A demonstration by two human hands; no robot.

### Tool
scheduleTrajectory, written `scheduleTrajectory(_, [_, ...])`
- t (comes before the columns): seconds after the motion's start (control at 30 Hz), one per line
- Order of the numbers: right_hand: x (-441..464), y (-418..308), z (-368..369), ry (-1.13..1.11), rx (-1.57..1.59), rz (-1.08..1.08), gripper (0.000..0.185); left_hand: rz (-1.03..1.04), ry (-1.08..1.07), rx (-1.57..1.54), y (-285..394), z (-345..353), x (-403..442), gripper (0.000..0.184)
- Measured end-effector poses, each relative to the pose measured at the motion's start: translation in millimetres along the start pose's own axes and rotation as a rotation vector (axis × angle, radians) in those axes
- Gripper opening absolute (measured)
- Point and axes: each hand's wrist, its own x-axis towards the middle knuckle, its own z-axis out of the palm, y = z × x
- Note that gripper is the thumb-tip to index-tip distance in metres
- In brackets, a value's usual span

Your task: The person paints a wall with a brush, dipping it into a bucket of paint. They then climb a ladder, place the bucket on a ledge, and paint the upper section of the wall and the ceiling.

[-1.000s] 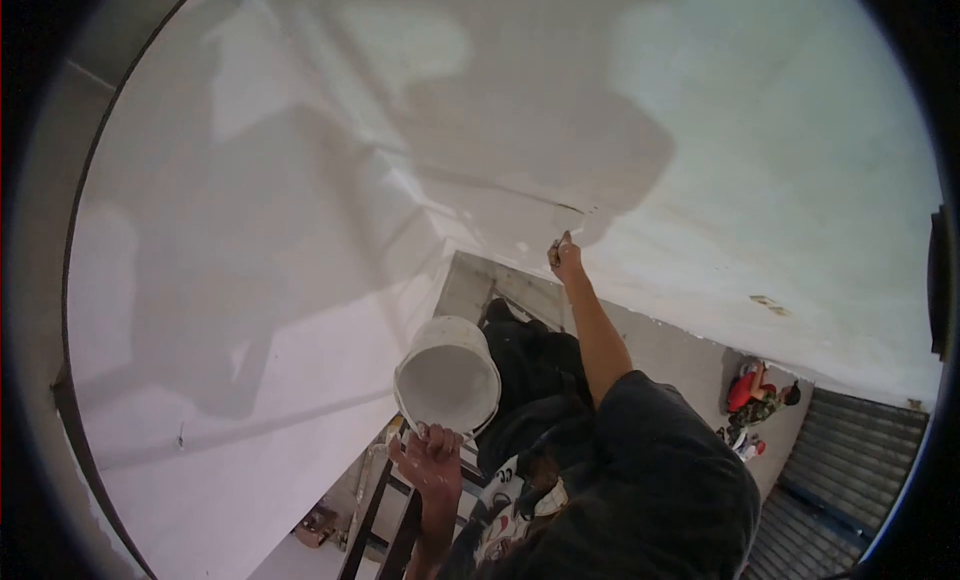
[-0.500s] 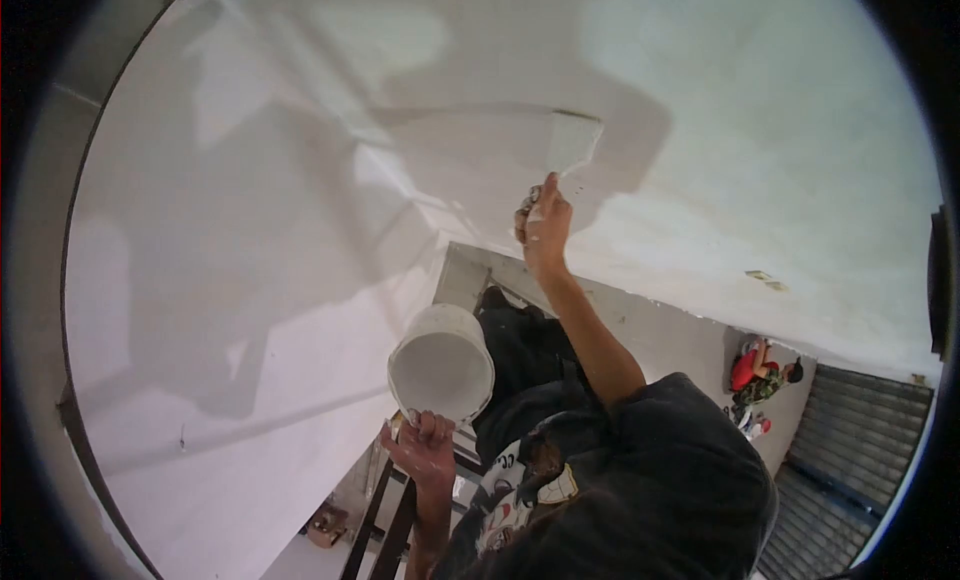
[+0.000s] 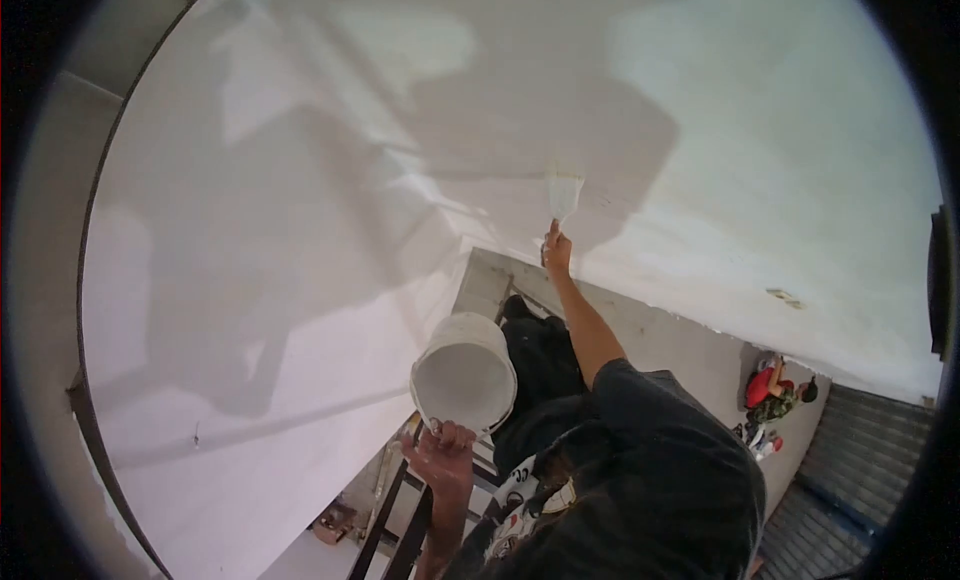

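My right hand (image 3: 557,250) is closed around the handle of a wide, flat paintbrush (image 3: 565,192) coated in white. Its broad end points up and lies against the pale wall (image 3: 730,180), inside my shadow. Lower down, my left hand (image 3: 447,454) has its fingers curled over the near rim of a white bucket (image 3: 466,330). The bucket is tilted with its mouth toward me, and its inside looks pale and smooth. White smears show on my left hand.
A dark ladder-like frame (image 3: 405,535) stands below the bucket. An adjoining white wall (image 3: 200,460) meets the first at a corner. Far below, another person (image 3: 772,395) is on the floor by a slatted metal shutter (image 3: 850,480). A wall opening (image 3: 785,298) lies to the right.
My right hand and the paintbrush have moved down the wall, leaving the wall area above. The bucket and left hand stay together, shifted slightly right and down in view.
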Motion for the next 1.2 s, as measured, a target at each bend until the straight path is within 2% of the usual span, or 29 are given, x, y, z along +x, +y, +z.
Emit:
scheduleTrajectory(0.17, [15,40,22,0.11,-0.06,0.156,0.057,0.021,-0.04,-0.03,-2,-3,4,0.047])
scheduleTrajectory(0.23, [8,40,28,0.143,0.069,0.321,0.057,-0.004,-0.052,-0.058,-1,-3,3,0.047])
scheduleTrajectory(0.27, [9,37,35,0.15,0.138,0.4,0.057,0.012,0.013,-0.032,-2,4,4,0.045])
scheduleTrajectory(0.33, [17,29,47,0.084,0.288,0.441,0.056,0.056,0.152,0.021,-4,20,-1,0.044])
scheduleTrajectory(0.37, [16,27,51,0.052,0.359,0.471,0.055,0.031,0.125,-0.095,-4,16,1,0.045])
scheduleTrajectory(0.4, [14,25,54,0.022,0.426,0.5,0.055,0.033,0.109,-0.071,-3,14,1,0.045])
scheduleTrajectory(0.5, [22,-1,75,0.041,0.54,0.506,0.052,0.036,0.072,-0.057,-5,12,0,0.045])
scheduleTrajectory(0.6, [14,-60,89,0.055,0.769,0.527,0.049,0.04,0.064,-0.086,-4,12,2,0.045])
scheduleTrajectory(0.7, [-18,-104,96,-0.055,0.668,0.404,0.047,0.043,0.054,-0.057,-6,10,2,0.045])
scheduleTrajectory(0.8, [-70,-151,102,-0.06,0.403,0.185,0.048,0.026,-0.031,-0.05,-4,-2,5,0.045])
scheduleTrajectory(0.87, [-80,-160,105,-0.12,0.347,0.072,0.049,0.011,-0.09,-0.055,-7,-2,3,0.044])
scheduleTrajectory(0.9, [-83,-159,106,-0.152,0.313,0.015,0.05,0.011,-0.051,-0.04,-8,0,1,0.043])
scheduleTrajectory(1.0, [-71,-138,112,-0.08,0.167,-0.011,0.055,0.019,0.047,-0.002,-9,12,0,0.043])
scheduleTrajectory(1.07, [-40,-84,117,-0.007,0.109,-0.036,0.056,0.022,0.113,0.006,-5,13,-1,0.044])
scheduleTrajectory(1.2, [19,-6,111,0.108,-0.081,-0.171,0.056,0.008,-0.002,-0.023,-2,-6,4,0.046])
